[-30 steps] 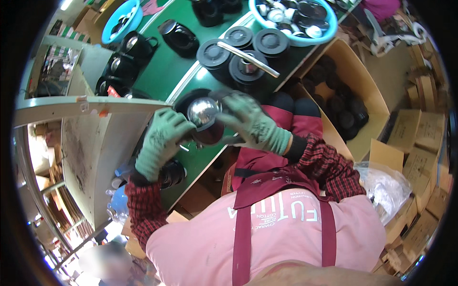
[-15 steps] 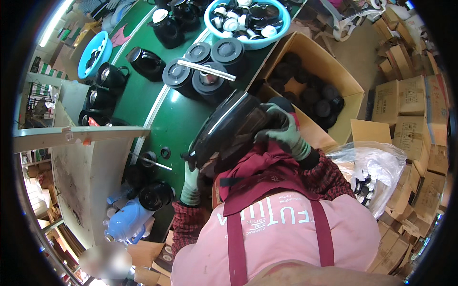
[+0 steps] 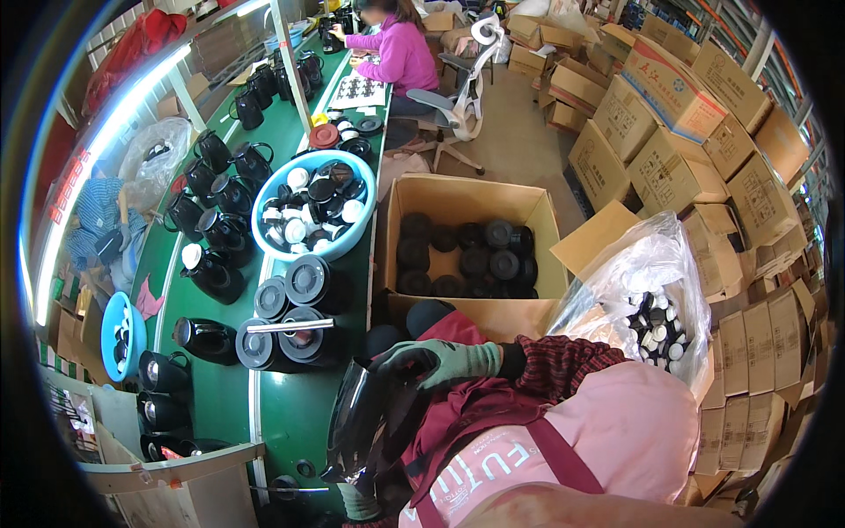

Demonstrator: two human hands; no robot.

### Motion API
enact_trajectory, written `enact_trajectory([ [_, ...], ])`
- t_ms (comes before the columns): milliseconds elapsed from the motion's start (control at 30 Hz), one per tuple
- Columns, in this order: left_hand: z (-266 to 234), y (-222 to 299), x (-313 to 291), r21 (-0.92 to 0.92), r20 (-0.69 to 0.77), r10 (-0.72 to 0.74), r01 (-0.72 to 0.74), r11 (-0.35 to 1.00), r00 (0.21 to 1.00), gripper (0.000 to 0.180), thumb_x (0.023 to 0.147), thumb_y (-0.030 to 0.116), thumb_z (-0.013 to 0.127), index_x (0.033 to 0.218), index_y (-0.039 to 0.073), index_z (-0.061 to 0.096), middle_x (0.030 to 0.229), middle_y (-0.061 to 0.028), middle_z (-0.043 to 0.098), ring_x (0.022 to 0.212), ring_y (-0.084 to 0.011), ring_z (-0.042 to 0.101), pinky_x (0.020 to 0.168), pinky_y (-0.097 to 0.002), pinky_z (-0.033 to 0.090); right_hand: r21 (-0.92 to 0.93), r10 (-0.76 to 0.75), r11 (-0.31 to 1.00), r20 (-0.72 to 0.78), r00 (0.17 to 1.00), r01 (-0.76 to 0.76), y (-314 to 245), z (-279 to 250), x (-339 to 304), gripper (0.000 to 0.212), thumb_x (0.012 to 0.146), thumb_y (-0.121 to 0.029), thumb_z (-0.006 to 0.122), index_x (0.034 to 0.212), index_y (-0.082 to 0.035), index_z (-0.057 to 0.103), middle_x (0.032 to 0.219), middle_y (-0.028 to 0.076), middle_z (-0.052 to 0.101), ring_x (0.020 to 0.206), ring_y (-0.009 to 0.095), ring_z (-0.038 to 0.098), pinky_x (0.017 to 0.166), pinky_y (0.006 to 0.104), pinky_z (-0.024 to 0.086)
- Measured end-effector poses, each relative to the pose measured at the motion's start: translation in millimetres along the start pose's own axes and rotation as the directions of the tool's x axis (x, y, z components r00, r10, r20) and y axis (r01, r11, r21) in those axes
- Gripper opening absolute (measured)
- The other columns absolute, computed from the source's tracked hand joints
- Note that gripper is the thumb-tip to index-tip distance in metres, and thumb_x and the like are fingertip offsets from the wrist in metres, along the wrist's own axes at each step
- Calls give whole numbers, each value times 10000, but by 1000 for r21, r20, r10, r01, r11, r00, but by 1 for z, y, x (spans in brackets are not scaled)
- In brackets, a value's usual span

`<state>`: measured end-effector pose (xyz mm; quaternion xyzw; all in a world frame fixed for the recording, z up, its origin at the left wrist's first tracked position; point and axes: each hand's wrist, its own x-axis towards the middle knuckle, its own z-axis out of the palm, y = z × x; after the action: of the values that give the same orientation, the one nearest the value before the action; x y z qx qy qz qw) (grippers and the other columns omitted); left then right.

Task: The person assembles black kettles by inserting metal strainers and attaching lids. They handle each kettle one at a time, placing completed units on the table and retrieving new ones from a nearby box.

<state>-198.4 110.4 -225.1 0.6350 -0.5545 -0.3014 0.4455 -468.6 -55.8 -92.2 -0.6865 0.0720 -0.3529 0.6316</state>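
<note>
A glossy black jug body (image 3: 354, 424) lies tilted across my lap, beside the green table's edge. My right hand (image 3: 456, 363), in a grey-green glove, is closed over its upper end; some fingertips are hidden there. At the lower end my left hand (image 3: 359, 502), gloved the same way, grips the jug from beneath, with its fingers largely out of sight. Just beyond on the table stand several thick black round pieces (image 3: 306, 280) with ringed tops. A shiny metal rod (image 3: 299, 326) rests across them. A small black ring (image 3: 305, 468) lies left of the jug.
Several black jugs (image 3: 218, 275) line the table (image 3: 216, 396). A blue basin (image 3: 366, 231) holds black and white caps. To the right, an open carton (image 3: 550, 231) contains black round parts, beside a plastic bag (image 3: 616, 264) of caps. A person in purple (image 3: 407, 60) sits farther along.
My view has swung up and right, bringing the far table, the seated person and stacked cartons into sight. Both hands still hold the jug, which now stands steeper.
</note>
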Motion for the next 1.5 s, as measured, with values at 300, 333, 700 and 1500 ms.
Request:
enact_trajectory([
  [300, 2, -12, -23, 11, -9, -7, 7, 1000, 1000, 636, 1029, 244, 593, 1574, 46, 332, 1506, -156, 518, 1322, -273, 556, 1083, -421, 499, -69, 462, 886, 204, 863, -458, -50, -28, 35, 408, 889, -73, 764, 1290, -41, 699, 1335, 114, 656, 1238, 213, 621, 1047, 347, 499],
  [333, 3, -15, -29, 11, -19, -21, 21, 1000, 1000, 644, 1026, 249, 599, 1575, 47, 330, 1505, -156, 519, 1322, -274, 556, 1082, -423, 499, -269, 224, 947, 152, 963, -177, -47, -51, 50, 466, 930, -129, 753, 1371, -30, 635, 1241, 92, 711, 1161, 212, 666, 1028, 361, 517],
  [700, 9, -26, -74, 55, -87, -63, 67, 996, 994, 736, 1001, 308, 666, 1587, 57, 298, 1496, -159, 529, 1318, -278, 563, 1074, -444, 500, -990, 527, -41, 96, 844, 138, 149, -118, 255, 1358, 525, -582, 953, 1647, -384, 214, 1682, 228, 214, 1495, 553, 248, 1102, 768, 301],
  [1500, -56, -28, -42, 469, 243, 311, -392, 792, 919, 499, 956, 337, 711, 1381, 97, 607, 1343, -118, 641, 1195, -296, 635, 1024, -428, 527, -314, 79, 949, 121, 990, -37, -15, -8, 41, 1271, 624, -521, 952, 1617, -49, 316, 1657, 146, 287, 1531, 323, 271, 1248, 444, 210],
])
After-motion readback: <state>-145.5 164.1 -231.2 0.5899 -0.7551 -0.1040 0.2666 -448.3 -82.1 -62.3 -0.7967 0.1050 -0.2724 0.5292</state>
